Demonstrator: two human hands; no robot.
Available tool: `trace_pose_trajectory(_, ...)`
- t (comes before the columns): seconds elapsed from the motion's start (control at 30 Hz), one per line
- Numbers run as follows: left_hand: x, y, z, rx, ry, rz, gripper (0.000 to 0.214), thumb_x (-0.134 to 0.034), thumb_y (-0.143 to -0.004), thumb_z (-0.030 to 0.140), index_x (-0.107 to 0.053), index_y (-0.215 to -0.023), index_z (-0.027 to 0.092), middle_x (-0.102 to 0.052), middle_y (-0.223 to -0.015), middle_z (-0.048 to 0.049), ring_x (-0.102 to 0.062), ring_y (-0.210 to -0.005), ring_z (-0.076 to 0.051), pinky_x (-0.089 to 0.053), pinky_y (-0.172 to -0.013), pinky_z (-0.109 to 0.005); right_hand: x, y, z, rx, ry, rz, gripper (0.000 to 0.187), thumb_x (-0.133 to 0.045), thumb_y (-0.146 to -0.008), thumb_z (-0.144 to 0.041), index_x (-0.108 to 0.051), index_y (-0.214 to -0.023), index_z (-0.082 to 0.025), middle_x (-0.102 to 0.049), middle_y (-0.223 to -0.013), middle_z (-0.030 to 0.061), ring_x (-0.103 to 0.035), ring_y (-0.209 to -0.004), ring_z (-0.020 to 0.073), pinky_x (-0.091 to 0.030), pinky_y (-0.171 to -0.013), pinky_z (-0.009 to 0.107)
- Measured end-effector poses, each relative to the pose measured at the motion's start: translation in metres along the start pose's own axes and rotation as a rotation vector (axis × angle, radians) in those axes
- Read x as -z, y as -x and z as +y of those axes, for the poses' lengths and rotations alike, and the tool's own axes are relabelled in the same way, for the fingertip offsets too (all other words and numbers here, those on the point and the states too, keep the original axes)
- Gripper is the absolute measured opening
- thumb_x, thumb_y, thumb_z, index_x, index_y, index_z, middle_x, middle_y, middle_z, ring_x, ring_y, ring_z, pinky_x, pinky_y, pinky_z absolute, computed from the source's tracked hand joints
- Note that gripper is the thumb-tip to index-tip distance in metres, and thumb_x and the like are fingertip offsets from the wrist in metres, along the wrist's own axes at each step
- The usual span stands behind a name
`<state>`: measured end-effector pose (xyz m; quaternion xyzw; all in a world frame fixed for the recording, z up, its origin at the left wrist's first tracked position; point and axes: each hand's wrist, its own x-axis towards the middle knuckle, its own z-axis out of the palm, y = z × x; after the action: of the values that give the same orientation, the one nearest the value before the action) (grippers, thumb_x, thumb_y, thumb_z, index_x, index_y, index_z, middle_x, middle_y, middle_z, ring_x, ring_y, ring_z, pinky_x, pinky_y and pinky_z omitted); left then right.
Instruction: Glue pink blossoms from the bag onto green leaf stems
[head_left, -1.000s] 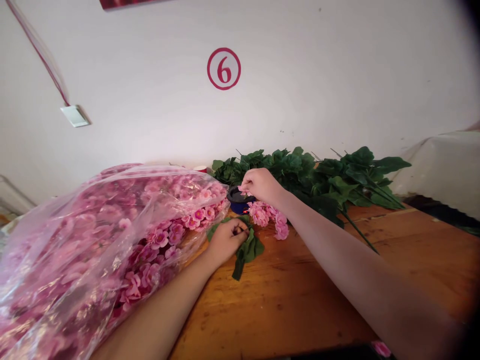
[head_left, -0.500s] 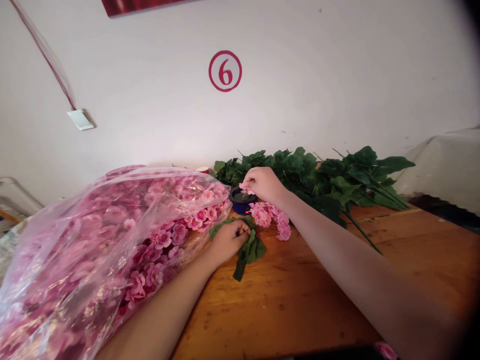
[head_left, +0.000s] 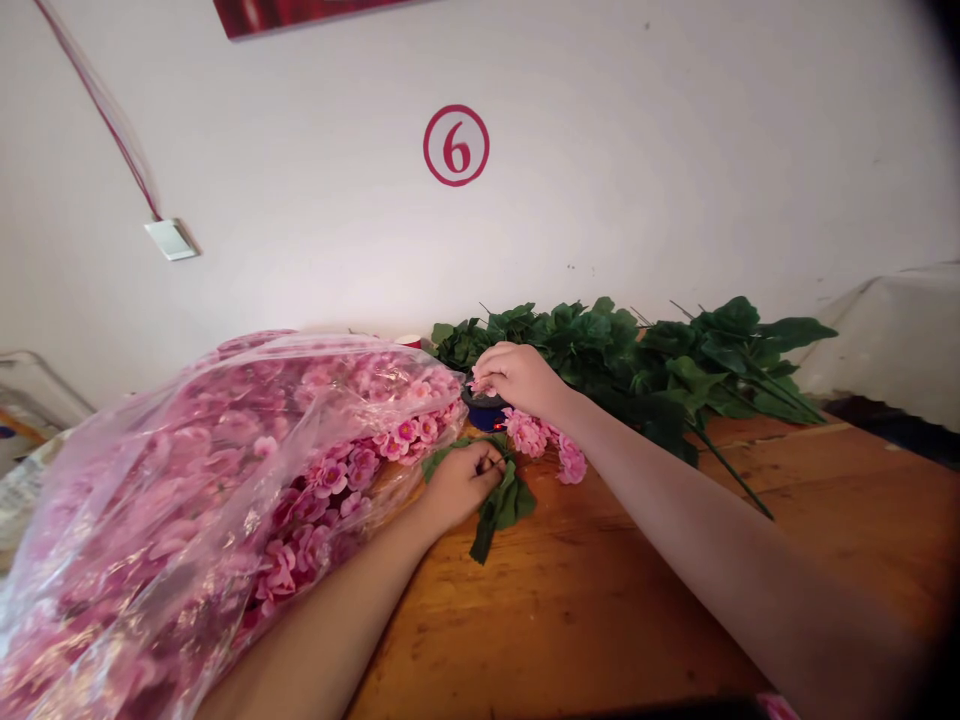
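Right hand (head_left: pixel 517 378): fingers pinched together on a small pink flower (head_left: pixel 475 384), just above a dark blue pot (head_left: pixel 484 415). Left hand (head_left: pixel 461 485): curled, pinching a green leaf sprig (head_left: pixel 501 506) on the wooden desk (head_left: pixel 600 620). Adjacent: pink flower cluster (head_left: pixel 529 434), bulging plastic bag (head_left: pixel 150 500) of pink flowers.

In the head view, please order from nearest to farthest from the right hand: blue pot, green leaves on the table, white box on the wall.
1. Blue pot, just below the right hand.
2. Green leaves, lower down, beside the left hand.
3. White box, far to the left on the wall.
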<state>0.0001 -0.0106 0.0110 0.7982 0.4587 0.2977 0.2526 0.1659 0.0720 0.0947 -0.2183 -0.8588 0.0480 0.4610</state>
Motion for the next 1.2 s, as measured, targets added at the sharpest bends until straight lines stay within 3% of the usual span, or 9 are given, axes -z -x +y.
trace_pose_trajectory(0.2,-0.001,0.001,0.000,0.045,-0.071,0.086,0.008,-0.050,-0.072,0.018,-0.047,-0.065,0.017,-0.050,-0.063,0.0027,-0.046,-0.062,-0.012,-0.030,-0.059,-0.024,0.003,-0.004,-0.007,-0.220,-0.328,0.171,0.011,-0.065,-0.075,-0.016,-0.075,-0.072,-0.020,-0.070,-0.083,0.0043,-0.065,-0.074,0.0164,-0.052,-0.071,0.030)
trace_pose_trajectory(0.43,0.001,-0.001,-0.005,0.026,0.064,0.087,0.010,-0.049,-0.071,0.019,-0.044,-0.062,0.017,-0.047,-0.061,0.0029,-0.045,-0.063,-0.012,-0.030,-0.059,-0.024,0.040,-0.001,-0.035,-0.265,-0.457,0.402,0.004,-0.072,-0.073,-0.023,-0.073,-0.070,-0.020,-0.070,-0.085,0.0051,-0.065,-0.082,0.0193,-0.052,-0.077,0.035)
trace_pose_trajectory(0.57,0.001,-0.005,-0.009,0.017,0.114,0.064,0.012,-0.049,-0.071,0.019,-0.044,-0.060,0.016,-0.045,-0.060,0.0027,-0.044,-0.062,-0.012,-0.031,-0.059,-0.025,0.045,0.040,-0.041,-0.410,-0.484,0.361,0.008,-0.070,-0.074,-0.025,-0.071,-0.069,-0.019,-0.069,-0.086,0.0046,-0.064,-0.077,0.0181,-0.052,-0.072,0.034)
trace_pose_trajectory(0.73,0.001,-0.008,-0.006,0.027,0.160,0.017,0.011,-0.048,-0.070,0.017,-0.045,-0.059,0.016,-0.046,-0.060,0.0027,-0.044,-0.061,-0.011,-0.031,-0.059,-0.024,0.030,0.089,-0.023,-0.650,-0.463,0.300,0.005,-0.072,-0.069,-0.025,-0.074,-0.070,-0.020,-0.071,-0.083,0.0038,-0.063,-0.079,0.0184,-0.050,-0.076,0.034)
trace_pose_trajectory(0.93,-0.001,-0.007,-0.007,0.027,0.112,0.026,0.010,-0.051,-0.072,0.018,-0.052,-0.062,0.015,-0.050,-0.064,0.0017,-0.047,-0.064,-0.012,-0.033,-0.060,-0.024,0.026,0.095,-0.009,-0.694,-0.495,0.271,0.007,-0.074,-0.066,-0.027,-0.073,-0.069,-0.021,-0.071,-0.083,0.0037,-0.064,-0.081,0.0202,-0.052,-0.074,0.034)
trace_pose_trajectory(1.2,0.000,-0.006,-0.005,0.062,0.203,0.055,0.011,-0.050,-0.071,0.018,-0.052,-0.061,0.015,-0.049,-0.062,0.0019,-0.046,-0.061,-0.011,-0.034,-0.059,-0.023,0.023,0.099,-0.006,-0.665,-0.328,0.211,0.005,-0.069,-0.071,-0.025,-0.073,-0.068,-0.022,-0.072,-0.086,0.0041,-0.066,-0.081,0.0219,-0.053,-0.074,0.035)
